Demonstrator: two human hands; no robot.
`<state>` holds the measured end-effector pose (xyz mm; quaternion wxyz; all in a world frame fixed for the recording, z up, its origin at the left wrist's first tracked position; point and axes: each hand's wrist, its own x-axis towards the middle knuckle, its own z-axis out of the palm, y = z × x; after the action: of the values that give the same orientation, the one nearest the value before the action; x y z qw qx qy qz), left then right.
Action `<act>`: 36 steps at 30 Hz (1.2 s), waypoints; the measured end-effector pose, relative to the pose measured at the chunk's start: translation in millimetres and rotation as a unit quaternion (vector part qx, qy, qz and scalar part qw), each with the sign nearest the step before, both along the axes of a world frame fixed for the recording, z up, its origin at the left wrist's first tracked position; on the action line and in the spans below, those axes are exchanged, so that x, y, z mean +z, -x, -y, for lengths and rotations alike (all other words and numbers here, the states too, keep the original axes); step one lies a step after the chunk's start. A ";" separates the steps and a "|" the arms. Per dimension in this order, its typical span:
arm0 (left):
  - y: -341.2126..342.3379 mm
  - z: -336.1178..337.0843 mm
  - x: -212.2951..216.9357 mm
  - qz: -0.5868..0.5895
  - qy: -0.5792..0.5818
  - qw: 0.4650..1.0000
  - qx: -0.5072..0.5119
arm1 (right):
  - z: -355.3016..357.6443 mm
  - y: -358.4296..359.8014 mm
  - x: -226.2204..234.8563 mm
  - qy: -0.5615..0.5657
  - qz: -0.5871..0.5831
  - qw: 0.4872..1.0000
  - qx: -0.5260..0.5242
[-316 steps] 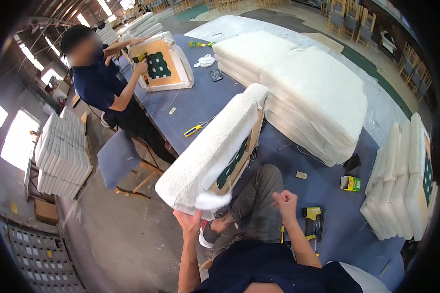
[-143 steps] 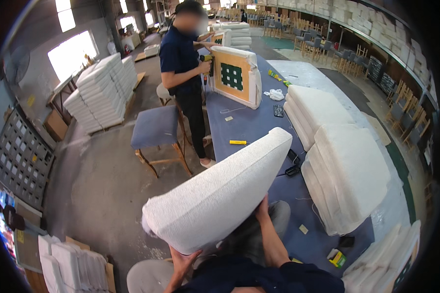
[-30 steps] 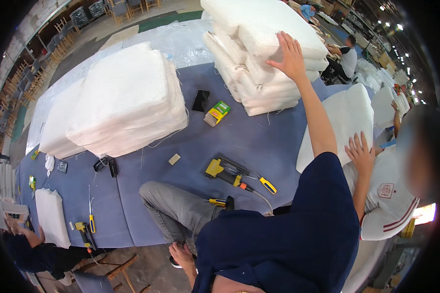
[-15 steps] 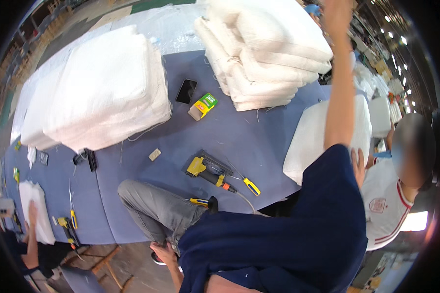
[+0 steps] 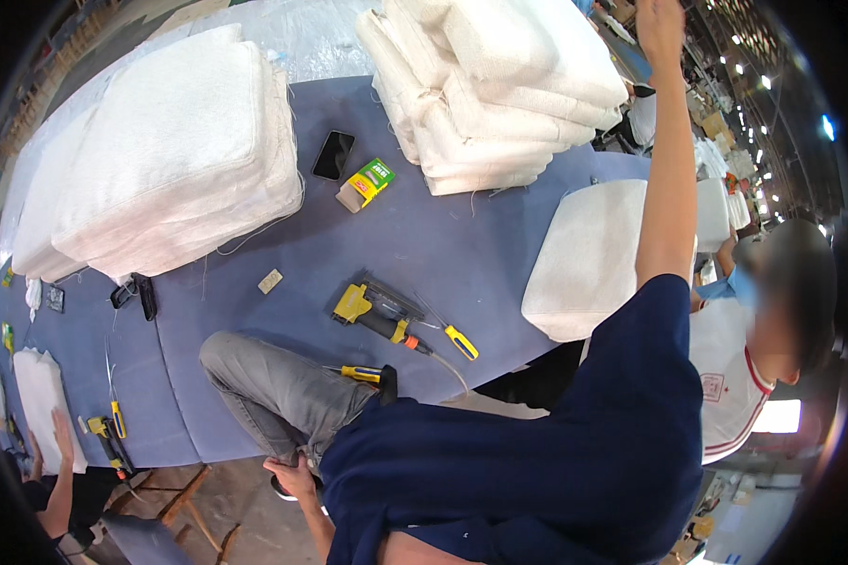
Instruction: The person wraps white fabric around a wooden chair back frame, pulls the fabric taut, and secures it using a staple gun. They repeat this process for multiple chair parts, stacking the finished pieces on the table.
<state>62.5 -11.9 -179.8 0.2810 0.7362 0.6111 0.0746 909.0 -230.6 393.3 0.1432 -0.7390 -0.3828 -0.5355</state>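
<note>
My right arm stretches up across the right side, with my right hand (image 5: pixel 661 33) at the upper edge, beyond the tall pile of white cushions (image 5: pixel 499 104). Its fingers are partly cut off, so their grip does not show. Low down, my left hand (image 5: pixel 292 477) is closed at the lower part of my grey trouser leg (image 5: pixel 283 386), beside a shoe. My bent leg rests against the blue-grey table (image 5: pixel 236 311). In front of me lie a yellow and black staple gun (image 5: pixel 377 313) with a hose and a yellow-handled screwdriver (image 5: pixel 460 342). Neither is touched.
Another white cushion stack (image 5: pixel 170 151) stands left. A phone (image 5: pixel 334 155), a yellow-green box (image 5: pixel 366 185) and a small pale block (image 5: pixel 269 282) lie between. A single white cushion (image 5: pixel 584 259) sits right, near a co-worker in white (image 5: pixel 730 377). Another person's hand (image 5: pixel 63 438) touches a white pad at left.
The view has shifted, so the table things appear farther left and higher. My right hand shows more at the top. The co-worker's hand on the right cushion is out of sight.
</note>
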 end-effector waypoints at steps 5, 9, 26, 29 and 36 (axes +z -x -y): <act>0.9 1.8 7.5 -0.010 -0.016 1.000 0.023 | 87.1 -16.4 -217.8 0.067 -0.105 0.959 -0.255; -22.4 7.7 7.0 -0.027 -0.042 0.998 0.022 | 115.1 -24.8 -179.8 0.099 -0.222 0.961 -0.132; 5.2 -7.0 -18.9 -0.056 0.041 0.997 -0.019 | -20.8 34.3 -176.2 0.149 0.017 0.987 0.058; 8.1 -11.6 -22.1 -0.085 0.041 0.995 -0.024 | -15.2 29.9 -182.9 0.137 0.020 0.989 0.047; 22.6 -79.1 -24.4 -0.106 0.242 0.957 -0.118 | -5.1 24.6 -190.1 0.075 0.000 0.997 0.003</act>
<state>39.9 67.2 -204.2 0.3916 0.7169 0.5455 -0.1876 884.4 -225.4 203.2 0.0886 -0.7465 -0.4243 -0.5048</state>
